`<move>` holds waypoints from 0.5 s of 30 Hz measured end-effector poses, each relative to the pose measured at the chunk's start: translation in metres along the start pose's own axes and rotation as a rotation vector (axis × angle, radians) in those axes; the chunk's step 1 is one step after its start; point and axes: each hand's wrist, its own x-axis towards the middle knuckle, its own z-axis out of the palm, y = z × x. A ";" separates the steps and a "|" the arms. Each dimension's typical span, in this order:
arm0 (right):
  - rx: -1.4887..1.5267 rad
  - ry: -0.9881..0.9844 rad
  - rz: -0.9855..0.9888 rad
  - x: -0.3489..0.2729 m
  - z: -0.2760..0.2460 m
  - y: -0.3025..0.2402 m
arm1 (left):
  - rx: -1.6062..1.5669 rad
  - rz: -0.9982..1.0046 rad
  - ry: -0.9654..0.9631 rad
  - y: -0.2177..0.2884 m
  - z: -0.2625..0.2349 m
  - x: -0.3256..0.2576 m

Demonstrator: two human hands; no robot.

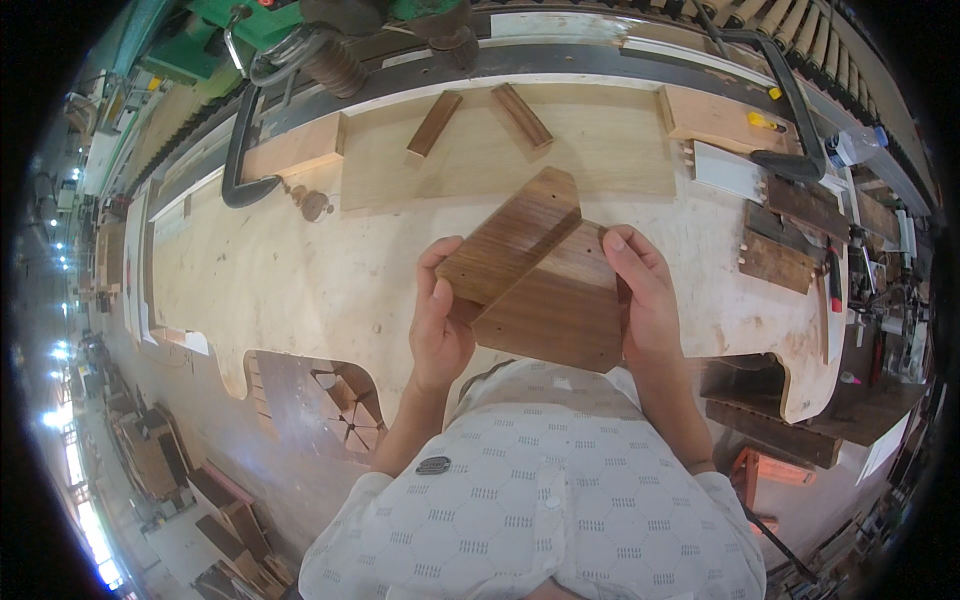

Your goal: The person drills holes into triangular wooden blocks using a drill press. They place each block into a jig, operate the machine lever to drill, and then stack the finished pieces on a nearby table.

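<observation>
Two brown wooden boards with slanted ends and small holes are held up over the worktable, touching or overlapping along a diagonal line. My left hand [440,325] is closed on the left end of the upper-left board [515,235], its thumb along the edge. My right hand [648,295] grips the right edge of the lower-right board [560,305], thumb on top and fingers hidden beneath. How the boards meet underneath cannot be seen. Beyond them, two short brown wooden strips, a left one [435,123] and a right one [522,114], lie on a thin plywood sheet [600,150].
Clamps, one at left [238,150] and one at right [815,120], press wood blocks along the far edge. A green machine [270,25] stands beyond. More brown boards [775,255] lie at the right, with a yellow cutter [766,121] on a block. The pale worktable [290,270] has cut-outs along its near edge.
</observation>
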 end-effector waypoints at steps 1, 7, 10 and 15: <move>-0.019 -0.020 -0.005 0.001 -0.002 0.002 | 0.008 0.002 0.000 0.001 -0.001 -0.002; -0.223 0.171 -0.100 0.008 0.008 0.030 | 0.056 -0.062 -0.142 -0.009 -0.003 -0.026; -0.155 0.206 0.060 -0.001 0.007 0.038 | 0.231 -0.076 -0.129 -0.015 0.004 -0.027; -0.395 -0.135 0.067 0.009 0.007 0.079 | 0.069 -0.059 0.354 -0.005 -0.047 -0.046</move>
